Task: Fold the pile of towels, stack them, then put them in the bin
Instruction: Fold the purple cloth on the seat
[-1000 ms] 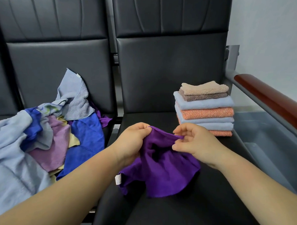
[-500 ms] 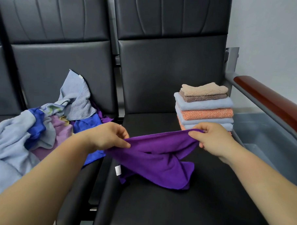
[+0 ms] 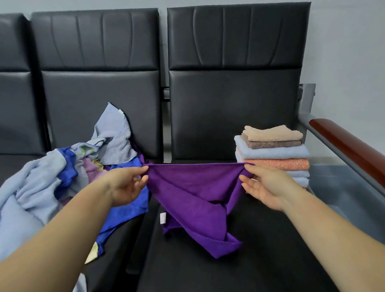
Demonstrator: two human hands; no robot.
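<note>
While left hand [image 3: 128, 185] and right hand [image 3: 267, 186] each pinch a top corner of the purple towel [image 3: 192, 190], its lower part droops onto the chair seat [image 3: 259, 259]. Behind the right hand sits the folded stack [image 3: 273, 153]; unfolded pile [image 3: 42, 183] left; possibly a gray bin [image 3: 348, 192] right.

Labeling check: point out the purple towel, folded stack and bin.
purple towel [image 3: 192, 186]: head view, middle of cloth
folded stack [image 3: 273, 152]: head view, light blue towel's front
bin [image 3: 344, 187]: head view, inner wall

We see a row of black padded seats against a pale grey wall [image 3: 356, 53]: the right seat [image 3: 233, 99], the middle seat [image 3: 97, 80], and part of a third seat [image 3: 6, 98] at the left edge. A reddish-brown wooden armrest [image 3: 354, 150] on a grey metal rail [image 3: 329, 147] bounds the right seat.
</note>
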